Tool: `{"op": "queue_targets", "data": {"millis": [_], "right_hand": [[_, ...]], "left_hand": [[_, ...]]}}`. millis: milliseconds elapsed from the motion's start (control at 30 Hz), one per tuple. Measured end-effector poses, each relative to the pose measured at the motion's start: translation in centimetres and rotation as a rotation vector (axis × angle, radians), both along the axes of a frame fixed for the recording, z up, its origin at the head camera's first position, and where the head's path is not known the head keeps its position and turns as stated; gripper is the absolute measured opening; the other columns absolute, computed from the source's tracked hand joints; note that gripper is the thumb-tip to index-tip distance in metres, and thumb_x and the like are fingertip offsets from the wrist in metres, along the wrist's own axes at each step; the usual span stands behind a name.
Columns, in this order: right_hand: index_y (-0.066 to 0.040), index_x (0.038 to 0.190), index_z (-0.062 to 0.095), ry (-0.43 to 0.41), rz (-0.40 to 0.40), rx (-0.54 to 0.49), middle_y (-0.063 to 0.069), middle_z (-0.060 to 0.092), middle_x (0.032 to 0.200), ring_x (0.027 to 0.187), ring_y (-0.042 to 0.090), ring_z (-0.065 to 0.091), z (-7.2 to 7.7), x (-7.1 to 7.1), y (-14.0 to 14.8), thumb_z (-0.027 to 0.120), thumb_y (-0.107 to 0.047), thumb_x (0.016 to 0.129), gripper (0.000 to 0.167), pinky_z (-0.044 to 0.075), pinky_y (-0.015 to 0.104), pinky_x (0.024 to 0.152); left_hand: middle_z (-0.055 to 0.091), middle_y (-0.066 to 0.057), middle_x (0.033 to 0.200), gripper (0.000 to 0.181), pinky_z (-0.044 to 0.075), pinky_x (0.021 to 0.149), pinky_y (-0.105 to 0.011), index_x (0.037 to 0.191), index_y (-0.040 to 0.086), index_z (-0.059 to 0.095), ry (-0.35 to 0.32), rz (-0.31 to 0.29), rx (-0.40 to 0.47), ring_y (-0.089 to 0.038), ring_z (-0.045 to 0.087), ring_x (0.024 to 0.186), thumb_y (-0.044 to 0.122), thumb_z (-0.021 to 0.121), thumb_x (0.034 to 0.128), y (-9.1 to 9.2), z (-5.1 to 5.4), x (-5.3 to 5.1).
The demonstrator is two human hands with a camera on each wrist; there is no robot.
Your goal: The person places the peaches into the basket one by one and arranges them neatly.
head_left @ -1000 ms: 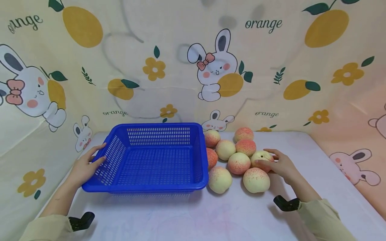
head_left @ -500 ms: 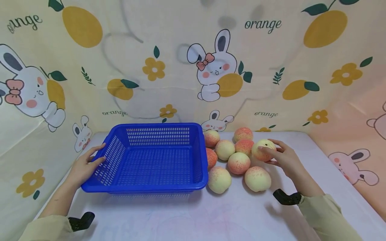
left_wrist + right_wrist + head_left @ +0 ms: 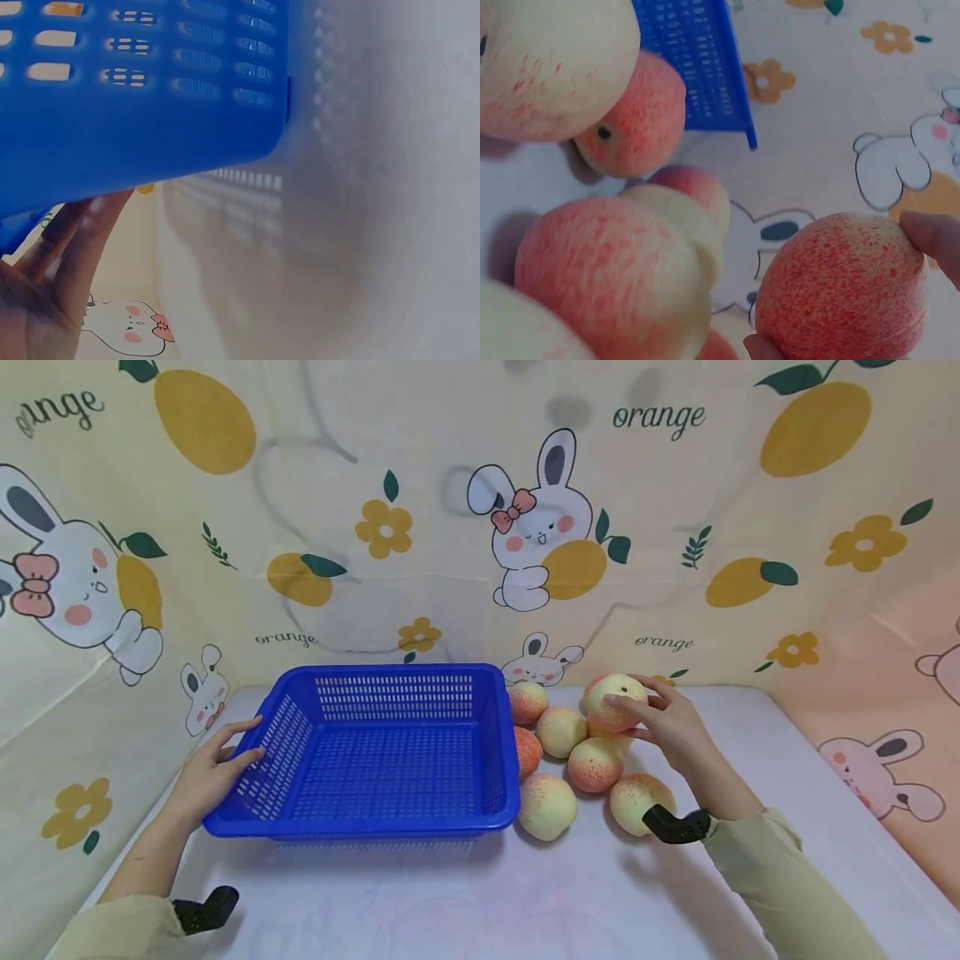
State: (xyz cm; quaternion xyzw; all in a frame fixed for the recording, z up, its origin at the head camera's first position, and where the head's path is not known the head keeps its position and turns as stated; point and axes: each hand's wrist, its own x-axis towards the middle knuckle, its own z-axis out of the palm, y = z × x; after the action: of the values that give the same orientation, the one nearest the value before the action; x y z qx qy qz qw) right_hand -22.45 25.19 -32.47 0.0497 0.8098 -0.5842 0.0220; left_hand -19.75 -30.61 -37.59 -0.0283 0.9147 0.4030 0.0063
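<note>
A blue plastic basket [image 3: 390,777] stands on the table at left, with slotted walls and nothing inside. My left hand [image 3: 213,770] holds its left rim, thumb and fingertips over the edge; in the left wrist view, the fingers [image 3: 94,232] meet the rim from outside. My right hand [image 3: 671,718] holds a pale yellow and pink peach [image 3: 613,702] between thumb and fingers, lifted above the back of the peach group. In the right wrist view, the held peach [image 3: 844,289] shows its red-speckled side. It hides some peaches behind it in the head view.
Several loose peaches, among them a red-speckled one [image 3: 595,765] and a pale one [image 3: 547,807], lie right of the basket. One peach [image 3: 637,802] is partly behind a black wrist strap piece. A printed cloth [image 3: 450,527] forms the walls round the white table [image 3: 420,902].
My right hand has lifted a peach from the right of the group and carried it up and left towards the back. The left hand and basket stay put.
</note>
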Motion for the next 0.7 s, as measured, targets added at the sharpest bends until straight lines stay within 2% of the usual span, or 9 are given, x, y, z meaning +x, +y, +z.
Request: {"op": "queue_targets", "data": {"millis": [200, 367, 467, 600, 700], "right_hand": [[-0.012, 0.149, 0.03, -0.029, 0.016, 0.044, 0.016, 0.046, 0.129, 0.097, 0.01, 0.056, 0.6, -0.5, -1.5, 0.068, -0.048, 0.085, 0.083, 0.053, 0.023, 0.083], [-0.013, 0.148, 0.032, -0.026, 0.033, 0.043, 0.017, 0.044, 0.135, 0.105, 0.017, 0.054, 0.8, -0.9, -2.5, 0.068, -0.048, 0.085, 0.081, 0.053, 0.024, 0.082], [-0.013, 0.147, 0.034, -0.015, 0.045, 0.031, 0.017, 0.044, 0.137, 0.107, 0.019, 0.054, 0.8, -1.1, -3.2, 0.069, -0.046, 0.085, 0.078, 0.054, 0.027, 0.084], [-0.016, 0.146, 0.036, -0.016, 0.056, 0.038, 0.017, 0.043, 0.139, 0.116, 0.026, 0.051, 1.1, -1.5, -4.2, 0.07, -0.048, 0.083, 0.079, 0.051, 0.037, 0.093], [-0.016, 0.146, 0.035, -0.017, 0.066, 0.033, 0.017, 0.044, 0.138, 0.116, 0.028, 0.05, 1.3, -1.8, -5.1, 0.07, -0.048, 0.083, 0.079, 0.05, 0.039, 0.093]], "left_hand": [[0.044, -0.043, 0.13, 0.058, 0.057, 0.071, -0.052, 0.15, 0.01, 0.027, 0.007, 0.01, 0.001, -0.051, 0.062, 0.098, 0.035, 0.044, 0.1011, 0.2, 0.3, 0.3], [0.046, -0.043, 0.128, 0.056, 0.058, 0.07, -0.049, 0.149, 0.009, 0.029, 0.028, 0.01, 0.01, -0.046, 0.065, 0.092, 0.033, 0.045, 0.1011, 0.4, 0.4, 0.5], [0.047, -0.043, 0.127, 0.056, 0.058, 0.069, -0.048, 0.149, 0.008, 0.03, 0.036, 0.01, 0.006, -0.044, 0.066, 0.09, 0.033, 0.045, 0.1011, 0.5, 0.4, 0.6], [0.048, -0.042, 0.126, 0.055, 0.059, 0.068, -0.045, 0.149, 0.009, 0.03, 0.042, 0.012, 0.008, -0.04, 0.066, 0.088, 0.033, 0.045, 0.1011, 0.5, 0.3, 0.5], [0.048, -0.042, 0.127, 0.055, 0.059, 0.068, -0.045, 0.149, 0.009, 0.03, 0.04, 0.015, 0.012, -0.04, 0.066, 0.088, 0.032, 0.045, 0.1012, 0.6, 0.2, 0.4]]}}
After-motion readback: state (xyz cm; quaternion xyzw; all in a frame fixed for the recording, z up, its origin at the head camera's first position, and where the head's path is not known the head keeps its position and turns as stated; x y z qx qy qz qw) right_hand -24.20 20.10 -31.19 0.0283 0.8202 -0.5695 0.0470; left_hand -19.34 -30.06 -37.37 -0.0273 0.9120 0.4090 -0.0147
